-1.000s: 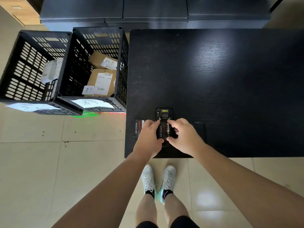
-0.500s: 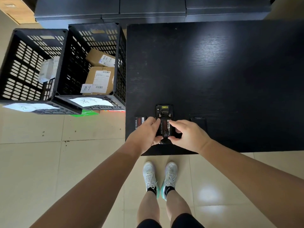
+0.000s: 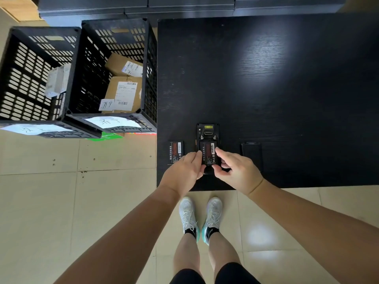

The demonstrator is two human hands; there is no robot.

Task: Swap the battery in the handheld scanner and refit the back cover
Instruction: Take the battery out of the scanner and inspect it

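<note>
A black handheld scanner (image 3: pixel 207 132) lies face down near the front edge of the black table (image 3: pixel 276 89), back cover off. A black battery with a red label (image 3: pixel 208 153) sits in its open bay. My left hand (image 3: pixel 184 171) pinches the battery's left edge and my right hand (image 3: pixel 235 171) grips its right edge and lower corner. A second battery (image 3: pixel 175 151) lies flat on the table just left of the scanner. The black back cover (image 3: pixel 251 153) lies to the right, beside my right hand.
Two black slatted crates (image 3: pixel 78 83) stand on the floor left of the table; one holds labelled cardboard parcels (image 3: pixel 125 93). Paper labels (image 3: pixel 110 122) hang on their front rims. A dark cabinet (image 3: pixel 184 7) runs behind the table. My feet (image 3: pixel 201 214) are at the table's front edge.
Both hands have stayed on the battery in the scanner; the fingers have spread slightly outward, so more of the battery's label shows. The camera view shifted a little.
</note>
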